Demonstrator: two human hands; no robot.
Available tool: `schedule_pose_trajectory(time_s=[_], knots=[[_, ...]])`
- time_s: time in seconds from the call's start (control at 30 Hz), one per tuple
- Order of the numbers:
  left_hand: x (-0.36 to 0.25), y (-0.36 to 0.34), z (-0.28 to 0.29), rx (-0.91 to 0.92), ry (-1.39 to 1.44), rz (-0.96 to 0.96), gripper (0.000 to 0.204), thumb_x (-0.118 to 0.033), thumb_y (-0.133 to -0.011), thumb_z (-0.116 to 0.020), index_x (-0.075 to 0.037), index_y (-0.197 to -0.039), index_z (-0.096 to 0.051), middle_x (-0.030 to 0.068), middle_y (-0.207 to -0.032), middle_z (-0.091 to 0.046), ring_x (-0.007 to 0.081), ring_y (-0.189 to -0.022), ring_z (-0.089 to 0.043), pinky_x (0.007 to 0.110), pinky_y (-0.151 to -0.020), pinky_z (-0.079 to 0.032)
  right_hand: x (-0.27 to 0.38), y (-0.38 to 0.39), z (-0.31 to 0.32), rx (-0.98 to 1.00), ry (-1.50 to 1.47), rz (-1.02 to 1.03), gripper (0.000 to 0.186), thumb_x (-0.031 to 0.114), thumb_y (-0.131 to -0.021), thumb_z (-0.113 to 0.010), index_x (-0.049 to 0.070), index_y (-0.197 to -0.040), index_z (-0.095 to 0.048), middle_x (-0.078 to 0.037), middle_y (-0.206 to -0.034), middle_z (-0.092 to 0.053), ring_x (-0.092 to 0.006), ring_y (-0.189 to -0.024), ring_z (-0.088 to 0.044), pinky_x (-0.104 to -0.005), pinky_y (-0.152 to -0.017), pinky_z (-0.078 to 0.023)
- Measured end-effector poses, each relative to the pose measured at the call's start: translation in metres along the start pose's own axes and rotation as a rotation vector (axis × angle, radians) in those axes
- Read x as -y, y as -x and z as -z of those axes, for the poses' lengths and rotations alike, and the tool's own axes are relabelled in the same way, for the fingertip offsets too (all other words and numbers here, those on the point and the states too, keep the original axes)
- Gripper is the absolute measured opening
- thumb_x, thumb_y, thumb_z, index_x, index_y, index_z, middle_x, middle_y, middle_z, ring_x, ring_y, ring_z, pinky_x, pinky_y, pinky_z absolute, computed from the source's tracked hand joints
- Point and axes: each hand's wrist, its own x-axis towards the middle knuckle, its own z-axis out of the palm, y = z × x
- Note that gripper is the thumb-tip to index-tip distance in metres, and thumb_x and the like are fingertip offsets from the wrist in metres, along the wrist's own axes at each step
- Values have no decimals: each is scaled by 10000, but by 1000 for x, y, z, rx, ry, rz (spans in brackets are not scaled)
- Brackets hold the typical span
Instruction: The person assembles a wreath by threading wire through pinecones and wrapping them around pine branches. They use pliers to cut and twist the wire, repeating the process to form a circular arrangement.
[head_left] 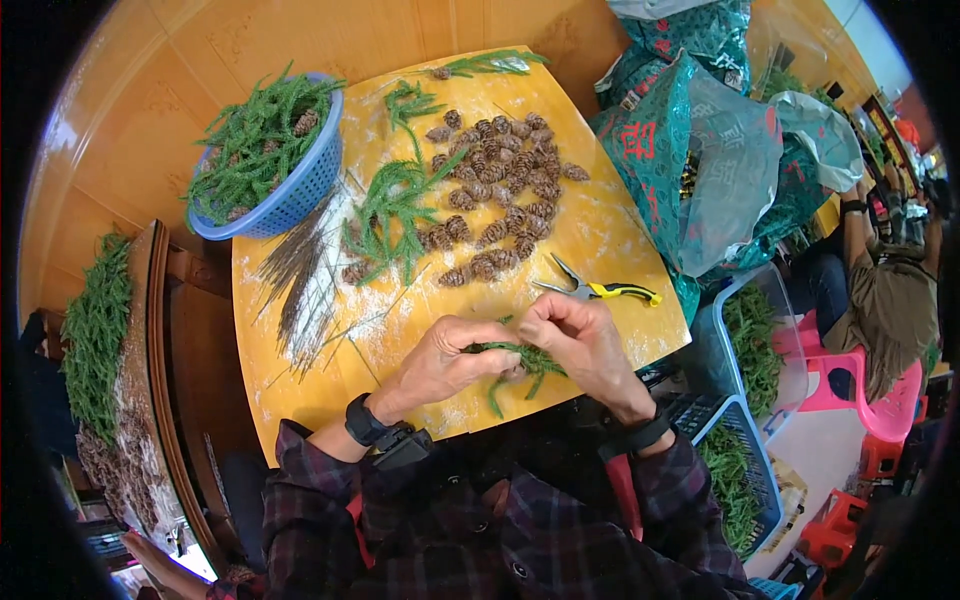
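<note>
Near the table's front edge, my left hand [459, 356] is closed on an artificial pine sprig [538, 362], thumb and fingers pressed together around its stem. A pine cone, partly hidden, shows beneath the fingers. My right hand [583, 345] is held just beside it, thumb and forefinger pinched above the sprig; whatever lies between those fingertips is too small to make out. Pliers [584, 286] with yellow-and-black handles lie on the table just beyond my right hand, jaws apart. Farther off is a spread of brown pine cones [507, 170].
A blue basket [300, 190] of green sprigs and cones stands at the table's far left. Dark thin wires [305, 270] and loose sprigs [395, 215] lie left of the cones. Green plastic bags [650, 150] and blue crates [715, 330] crowd the right side. People work on both sides.
</note>
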Motion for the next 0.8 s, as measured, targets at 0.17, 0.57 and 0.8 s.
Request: schedule_pose_trajectory(time_s=[0.17, 0.57, 0.8], knots=[[5, 0, 7, 99, 153, 40, 100, -97, -840, -621, -7, -864, -656, 15, -684, -629, 73, -629, -561, 234, -579, -429, -5, -3, 7, 113, -100, 6, 81, 67, -857, -642, 0, -866, -598, -3, -844, -598, -72, -752, -541, -222, -686, -450], [-5, 4, 4, 27, 303, 211, 180, -183, -825, -642, -4, -813, -656, -27, -614, -516, 52, -558, -428, 219, -511, -328, 5, -6, 3, 72, 311, 386, 99, 41, -762, -705, 43, -836, -640, -12, -778, -584, -114, -728, -542, -251, -666, -433], [6, 9, 11, 179, 358, 329, 200, -178, -806, -634, -4, -889, -687, -26, -635, -531, 50, -574, -440, 208, -528, -342, 13, -10, 5, 186, 623, 859, 181, 106, -660, -755, 63, -810, -663, 8, -778, -582, -188, -751, -534, -307, -648, -431]])
